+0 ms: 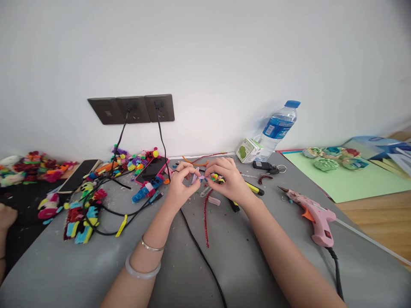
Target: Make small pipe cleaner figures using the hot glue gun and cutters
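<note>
Pinching a small lilac piece (194, 174) between the thumb and fingertips of the left hand (183, 182) and right hand (224, 177), just above the table (180, 278), probably for fine control of something so slight. Gripping with curled fingers and partly hiding the piece, so impossible to tell its full shape. Lying near the hands: 1 red stem (206, 218) and a black-and-yellow tool (254, 188), likely for easy reach. Set well apart at right: a pink glue gun (316, 208), nozzle toward the wall, perhaps to spare the arms. Spread beneath 5 rosettes (326, 164): a green sheet (340, 186), perhaps to group them. Clustered at left: fuzzy figures (78, 222).
</note>
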`<state>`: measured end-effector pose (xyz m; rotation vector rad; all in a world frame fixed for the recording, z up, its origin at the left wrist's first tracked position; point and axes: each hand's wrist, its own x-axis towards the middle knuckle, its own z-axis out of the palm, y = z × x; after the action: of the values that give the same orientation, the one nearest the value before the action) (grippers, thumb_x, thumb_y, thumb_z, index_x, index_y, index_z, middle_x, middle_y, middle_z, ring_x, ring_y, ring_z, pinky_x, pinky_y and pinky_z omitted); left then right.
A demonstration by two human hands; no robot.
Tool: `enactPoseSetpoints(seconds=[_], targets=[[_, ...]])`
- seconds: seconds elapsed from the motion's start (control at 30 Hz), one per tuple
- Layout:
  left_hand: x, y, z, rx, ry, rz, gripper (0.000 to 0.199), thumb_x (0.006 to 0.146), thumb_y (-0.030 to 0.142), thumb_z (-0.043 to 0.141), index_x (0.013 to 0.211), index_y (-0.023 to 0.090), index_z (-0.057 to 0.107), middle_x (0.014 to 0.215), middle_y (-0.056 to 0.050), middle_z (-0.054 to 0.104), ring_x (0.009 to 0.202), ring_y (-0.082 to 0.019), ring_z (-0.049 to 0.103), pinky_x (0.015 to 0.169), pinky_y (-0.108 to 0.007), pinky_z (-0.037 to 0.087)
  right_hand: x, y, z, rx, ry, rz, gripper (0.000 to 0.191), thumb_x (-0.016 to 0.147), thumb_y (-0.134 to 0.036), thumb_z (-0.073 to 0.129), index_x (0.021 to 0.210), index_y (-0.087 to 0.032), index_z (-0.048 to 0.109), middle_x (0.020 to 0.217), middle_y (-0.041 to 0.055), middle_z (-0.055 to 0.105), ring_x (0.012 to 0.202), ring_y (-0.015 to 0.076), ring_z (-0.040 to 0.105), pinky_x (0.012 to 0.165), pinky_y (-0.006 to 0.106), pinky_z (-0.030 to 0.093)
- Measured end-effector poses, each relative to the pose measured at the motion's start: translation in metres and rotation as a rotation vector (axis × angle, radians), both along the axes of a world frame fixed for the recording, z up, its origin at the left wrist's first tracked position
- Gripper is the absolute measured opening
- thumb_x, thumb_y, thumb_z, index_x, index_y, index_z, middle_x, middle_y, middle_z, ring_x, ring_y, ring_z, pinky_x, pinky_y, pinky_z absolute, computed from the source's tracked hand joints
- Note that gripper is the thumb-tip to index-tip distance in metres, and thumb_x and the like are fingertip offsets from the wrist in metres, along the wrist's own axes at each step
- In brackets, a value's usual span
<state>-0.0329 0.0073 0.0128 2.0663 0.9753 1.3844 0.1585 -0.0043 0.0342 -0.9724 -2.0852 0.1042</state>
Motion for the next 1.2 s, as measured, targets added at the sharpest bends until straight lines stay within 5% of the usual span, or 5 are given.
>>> enactPoseSetpoints(seconds=[0.33, 0.57, 0.8, 1.2], targets=[[0.0021, -0.0025, 0.0034, 0.011, -0.038, -0.041, 0.015, 0.076, 0.006, 0.06, 0.081, 0.02, 0.063, 0.095, -0.004, 0.052, 0.085, -0.015, 0.056, 0.07, -0.026, 0.046, -0.0017, -0.0013, 0.0019, 0.005, 0.007, 0.021, 0.017, 0.084, -0.008, 0.06, 0.085, -0.026, 0.059, 0.09, 0.0003, 0.07, 0.092, 0.0218, 0.063, 0.084, 0.039, 0.038], [0.0, -0.0012, -0.0003, 0.017, -0.09, 0.039, 0.036, 0.075, 0.008, 0.062, 0.108, 0.023, 0.06, 0.116, -0.007, 0.053, 0.084, -0.014, 0.054, 0.071, -0.026, 0.047, 0.001, -0.0001, 0.0018, -0.001, 0.027, 0.014, 0.018, 0.082, -0.008, 0.06, 0.085, -0.026, 0.059, 0.092, 0.0012, 0.07, 0.093, 0.0221, 0.063, 0.084, 0.039, 0.038], [-0.0021, -0.0003, 0.0018, 0.016, -0.181, 0.098, 0.006, 0.086, 0.022, 0.062, 0.092, 0.021, 0.063, 0.104, -0.007, 0.057, 0.083, -0.015, 0.054, 0.069, -0.027, 0.047, 0.0032, 0.0005, 0.0049, 0.006, 0.055, -0.022, 0.018, 0.08, -0.008, 0.058, 0.083, -0.026, 0.059, 0.088, 0.0005, 0.07, 0.088, 0.0222, 0.063, 0.085, 0.04, 0.039], [-0.0019, -0.0002, 0.0009, 0.023, -0.199, 0.103, 0.011, 0.088, 0.03, 0.067, 0.088, 0.02, 0.071, 0.101, -0.008, 0.058, 0.088, -0.018, 0.057, 0.07, -0.029, 0.049, 0.0037, 0.0009, 0.004, 0.032, 0.072, -0.049, 0.019, 0.08, -0.007, 0.057, 0.084, -0.026, 0.058, 0.089, 0.001, 0.069, 0.088, 0.022, 0.062, 0.086, 0.04, 0.038]])
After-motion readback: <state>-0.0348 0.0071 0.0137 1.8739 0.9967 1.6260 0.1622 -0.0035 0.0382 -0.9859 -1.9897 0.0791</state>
